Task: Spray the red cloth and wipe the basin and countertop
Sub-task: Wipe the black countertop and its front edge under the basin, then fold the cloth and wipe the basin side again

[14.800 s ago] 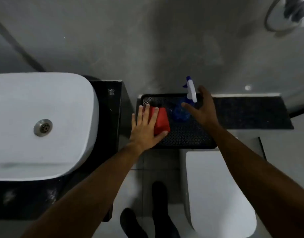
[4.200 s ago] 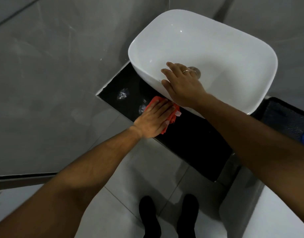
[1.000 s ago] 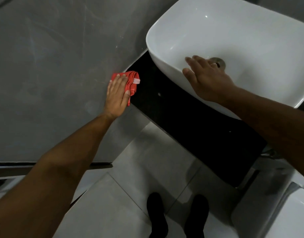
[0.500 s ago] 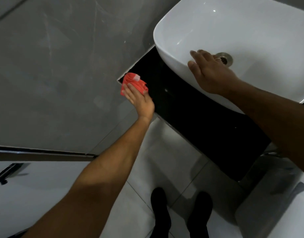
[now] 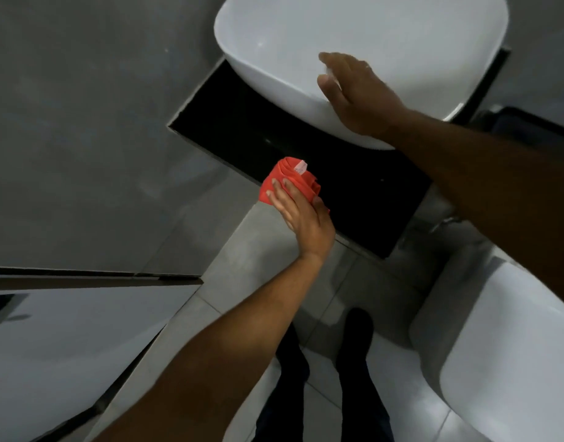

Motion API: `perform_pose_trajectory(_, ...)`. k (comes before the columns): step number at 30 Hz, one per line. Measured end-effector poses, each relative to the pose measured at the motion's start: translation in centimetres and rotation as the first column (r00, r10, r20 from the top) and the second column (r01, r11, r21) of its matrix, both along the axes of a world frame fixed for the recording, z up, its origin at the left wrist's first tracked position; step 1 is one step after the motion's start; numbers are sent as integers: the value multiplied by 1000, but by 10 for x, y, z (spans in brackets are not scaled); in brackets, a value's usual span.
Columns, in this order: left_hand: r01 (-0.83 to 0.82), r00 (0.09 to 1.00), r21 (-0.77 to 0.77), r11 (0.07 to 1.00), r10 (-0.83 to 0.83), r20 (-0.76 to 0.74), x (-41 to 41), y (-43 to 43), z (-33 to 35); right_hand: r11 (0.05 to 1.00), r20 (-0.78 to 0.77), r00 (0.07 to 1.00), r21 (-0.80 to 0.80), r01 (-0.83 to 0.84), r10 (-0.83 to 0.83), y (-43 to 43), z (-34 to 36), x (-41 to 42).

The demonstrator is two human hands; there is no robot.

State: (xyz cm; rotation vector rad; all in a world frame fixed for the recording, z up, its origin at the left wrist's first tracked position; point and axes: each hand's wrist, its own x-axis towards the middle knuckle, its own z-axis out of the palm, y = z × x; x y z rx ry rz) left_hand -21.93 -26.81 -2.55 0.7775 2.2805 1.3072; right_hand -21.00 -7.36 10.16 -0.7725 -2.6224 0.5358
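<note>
The left hand (image 5: 301, 218) sweeps the bunched red cloth (image 5: 288, 180) back along the glossy black countertop (image 5: 354, 186), away from the far corner by the wall and onto the front edge, fingers pressed flat over it. The right hand (image 5: 360, 94) stays spread open, braced on the rim of the white ceramic basin (image 5: 370, 30). The corner looks covered; the front strip seems next.
</note>
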Motion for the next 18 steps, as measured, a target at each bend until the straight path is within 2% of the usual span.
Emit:
perform_pose_trajectory(5, 118, 992, -66, 991, -120, -30, 54, -17, 4, 993, -120, 991, 100, 63, -50, -18, 5, 61)
perform_pose_trajectory(8, 204, 973, -126, 971, -215, -82, 84, -26, 5, 936, -75, 997, 350, 40, -15, -42, -2, 101)
perform_pose_trajectory(10, 283, 943, -151, 947, -304, -138, 98, -35, 11, 891, -3, 999, 454, 32, -34, -60, -14, 130)
perform_pose_trajectory(14, 518, 810, -188, 834, -549, -205, 65, -55, 22, 931, -21, 982, 313, 187, -190, -101, -57, 172)
perform_pose_trajectory(16, 613, 769, -74, 787, -615, -174, 28, -56, 30, 945, 38, 978, 269, 189, -206, -122, -76, 172)
perform_pose_trajectory(18, 623, 778, 33, 781, -615, -128, -6, -44, 47, 957, 127, 982, 273, 98, -137, -141, -89, 155)
